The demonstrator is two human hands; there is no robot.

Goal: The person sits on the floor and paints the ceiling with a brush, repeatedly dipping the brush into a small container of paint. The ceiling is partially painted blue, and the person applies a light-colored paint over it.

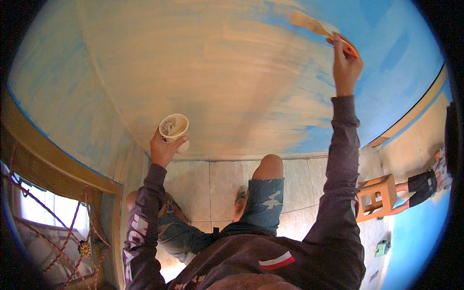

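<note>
My right hand (347, 67) is raised at the upper right, closed round the orange handle of a paintbrush (308, 22). The brush's bristles point left and lie at or close to the wall (208, 72), where cream paint meets blue. Lower and to the left, my left hand (163, 147) grips a white plastic cup (174, 126) from below and the side. Pale paint and smears show inside the cup. Streaks of blue show through the cream coat across much of the wall.
A tiled floor (193, 188) meets the wall's foot. To the left is a window frame (58, 157) with twisted ropes across it. At the right stand an orange-brown stool (377, 198) and another person (423, 186). A small green object (383, 248) lies on the floor.
</note>
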